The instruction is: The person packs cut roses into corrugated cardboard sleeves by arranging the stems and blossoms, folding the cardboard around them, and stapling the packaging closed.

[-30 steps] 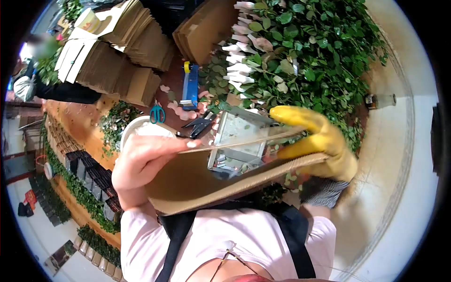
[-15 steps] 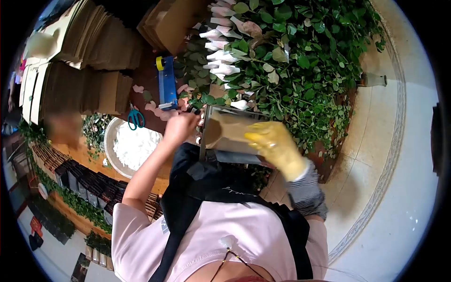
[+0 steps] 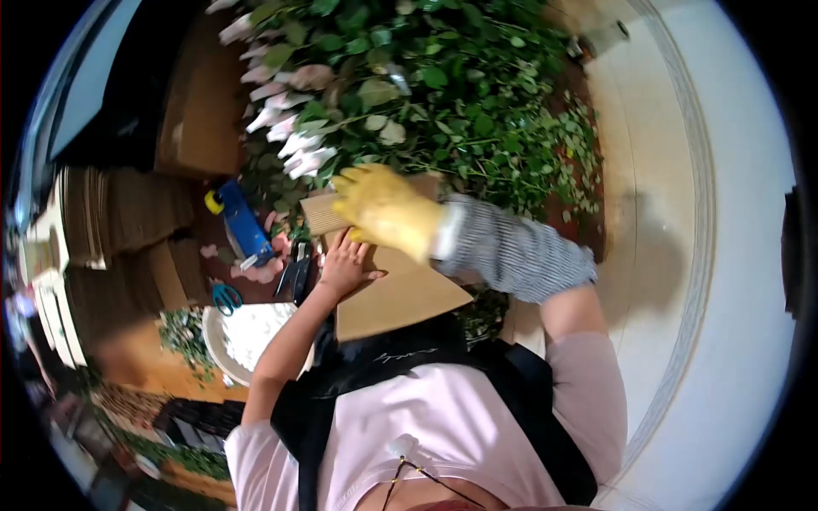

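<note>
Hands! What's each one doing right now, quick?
Left hand: open, flat on the cardboard.
Right hand: over the cardboard, can't tell if it's gripping.

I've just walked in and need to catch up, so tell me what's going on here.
Someone's bare left hand lies flat on a cardboard sheet. The right hand, in a yellow glove, is over the sheet's far end; whether it touches is unclear. Leafy stems lie beyond, with a black stapler, scissors and a bowl off to the left.
</note>
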Demonstrator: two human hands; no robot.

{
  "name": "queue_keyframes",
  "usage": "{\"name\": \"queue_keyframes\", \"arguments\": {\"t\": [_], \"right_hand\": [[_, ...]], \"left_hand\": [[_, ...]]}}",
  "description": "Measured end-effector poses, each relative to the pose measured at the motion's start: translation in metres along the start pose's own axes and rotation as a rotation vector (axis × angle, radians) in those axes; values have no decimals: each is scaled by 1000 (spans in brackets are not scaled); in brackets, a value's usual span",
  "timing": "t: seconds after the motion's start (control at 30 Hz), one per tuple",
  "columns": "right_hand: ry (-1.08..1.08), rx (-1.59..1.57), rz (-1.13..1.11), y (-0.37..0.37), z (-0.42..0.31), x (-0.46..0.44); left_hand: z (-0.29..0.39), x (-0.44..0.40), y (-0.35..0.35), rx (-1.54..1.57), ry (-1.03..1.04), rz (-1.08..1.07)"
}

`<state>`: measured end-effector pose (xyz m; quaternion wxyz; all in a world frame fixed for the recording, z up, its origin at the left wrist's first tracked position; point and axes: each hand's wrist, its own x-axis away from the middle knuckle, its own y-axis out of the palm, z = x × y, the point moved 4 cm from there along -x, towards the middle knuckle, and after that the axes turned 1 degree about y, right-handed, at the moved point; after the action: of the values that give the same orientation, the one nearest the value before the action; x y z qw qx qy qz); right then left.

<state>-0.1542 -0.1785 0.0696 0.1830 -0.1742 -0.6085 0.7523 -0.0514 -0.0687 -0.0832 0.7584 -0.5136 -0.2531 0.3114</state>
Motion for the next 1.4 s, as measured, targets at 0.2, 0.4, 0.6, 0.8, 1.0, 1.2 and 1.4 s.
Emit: {"name": "queue_keyframes", "arguments": {"t": [0.2,0.4,0.6,0.8,1.0,1.2,1.4], "right_hand": [[222,-328,-478,69,-36,-26],[-46,-1063,166,-38,-53,40],[230,-608,-560,19,-119,117],[448,-2051,-157,-2,-79,133],[1456,-1124,783,-20,53,244],[191,-1558,90,-58,-7,130],[135,-359,-640,93,-58,85]], "left_hand": [[1,-7,-1,-117,26,14],[-3,-7,14,-187,19,-38],[3,-5,-6,-119,53,25],[3,-4,-5,-64,72,83],[7,-4,-7,-118,81,125],[4,-2,-9,-40,8,-5],[-13,65,-74,276,-303,351]]}}
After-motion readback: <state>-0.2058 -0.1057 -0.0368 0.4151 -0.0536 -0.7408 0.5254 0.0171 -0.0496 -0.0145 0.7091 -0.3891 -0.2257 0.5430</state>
